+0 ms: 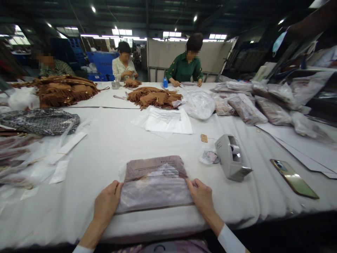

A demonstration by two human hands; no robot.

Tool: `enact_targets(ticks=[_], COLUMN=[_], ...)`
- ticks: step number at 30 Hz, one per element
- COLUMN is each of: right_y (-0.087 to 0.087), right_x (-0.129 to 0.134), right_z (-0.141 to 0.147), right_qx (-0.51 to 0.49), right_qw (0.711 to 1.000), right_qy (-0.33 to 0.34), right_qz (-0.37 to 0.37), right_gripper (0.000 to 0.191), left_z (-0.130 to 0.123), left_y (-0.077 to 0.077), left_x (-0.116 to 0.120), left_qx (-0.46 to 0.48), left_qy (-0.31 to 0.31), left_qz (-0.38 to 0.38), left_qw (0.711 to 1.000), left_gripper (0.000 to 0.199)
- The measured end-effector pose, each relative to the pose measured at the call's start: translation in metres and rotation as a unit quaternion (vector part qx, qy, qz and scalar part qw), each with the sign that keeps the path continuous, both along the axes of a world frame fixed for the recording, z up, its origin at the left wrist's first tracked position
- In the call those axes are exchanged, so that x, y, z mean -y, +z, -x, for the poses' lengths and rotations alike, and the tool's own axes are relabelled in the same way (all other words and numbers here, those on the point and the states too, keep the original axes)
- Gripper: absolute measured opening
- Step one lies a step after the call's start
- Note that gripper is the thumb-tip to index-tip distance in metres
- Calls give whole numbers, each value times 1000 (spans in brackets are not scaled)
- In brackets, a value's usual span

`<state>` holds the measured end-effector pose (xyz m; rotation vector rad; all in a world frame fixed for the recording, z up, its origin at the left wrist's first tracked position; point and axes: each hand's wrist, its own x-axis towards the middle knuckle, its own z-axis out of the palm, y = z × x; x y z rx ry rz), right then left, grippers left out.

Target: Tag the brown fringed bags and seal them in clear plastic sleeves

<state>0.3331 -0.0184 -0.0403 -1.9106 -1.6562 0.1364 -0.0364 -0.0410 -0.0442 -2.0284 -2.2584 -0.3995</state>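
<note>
A mauve item in a clear printed plastic bag lies flat on the white-covered table, near its front edge. My left hand pinches the bag's left side. On the opposite side, my right hand grips the bag's edge between thumb and fingers. Right of the bag stands a grey tape dispenser, with a small clear packet and a brown tag beside it.
A phone lies at the right. White plastic bags and brown fringed pieces are farther back. Bagged items pile up back right, a patterned bundle sits left. People work across the table.
</note>
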Motion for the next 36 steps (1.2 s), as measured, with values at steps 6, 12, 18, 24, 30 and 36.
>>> enact_targets(ticks=[6,12,18,24,30,36], right_y=[-2,4,13,63,84,71], right_x=[2,-4,-6,-5,-32,-41], right_z=[0,-5,-25,-128,-201,-197], right_qx=[-9,-1,4,13,-47,-120], right_qw=[1000,997,997,980,973,971], right_qy=[-4,-44,-61,-172,-219,-198], right_qz=[25,69,48,-98,-64,-59], right_gripper=[47,23,13,47,47,48], left_z=[-80,-158,-150,-153,-153,-154], left_y=[31,19,1,-8,-8,-8], left_x=[14,6,-1,2,2,2], left_qx=[47,-24,-35,-41,-54,-53], left_qy=[-251,-422,-425,-417,-417,-414], left_qz=[-177,-21,-28,-92,-113,-124], left_qw=[950,906,904,903,900,900], left_gripper=[38,75,73,68,67,63])
